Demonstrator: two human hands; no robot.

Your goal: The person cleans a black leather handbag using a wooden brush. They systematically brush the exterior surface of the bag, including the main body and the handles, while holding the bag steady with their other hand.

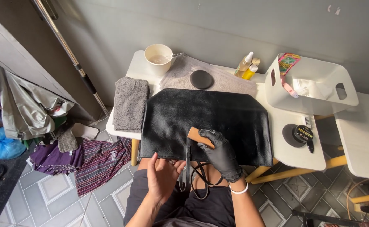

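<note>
A black leather bag (pixel 209 120) lies flat on the small white table (pixel 293 155), its straps hanging off the near edge over my lap. My right hand (pixel 220 153), in a black glove, is shut on a wooden-backed brush (pixel 199 137) pressed against the bag's lower middle. My left hand (pixel 162 174) is bare and holds the bag's near edge by the strap (pixel 187 168), fingers curled at the rim.
A folded grey towel (pixel 130 103), a white cup (pixel 158 56), a black round sponge (pixel 201 79) on a grey cloth, small bottles (pixel 246 65), a white basket (pixel 312 84), and an open polish tin (pixel 300 134) with a brush surround the bag. Clothes lie on the tiled floor at left.
</note>
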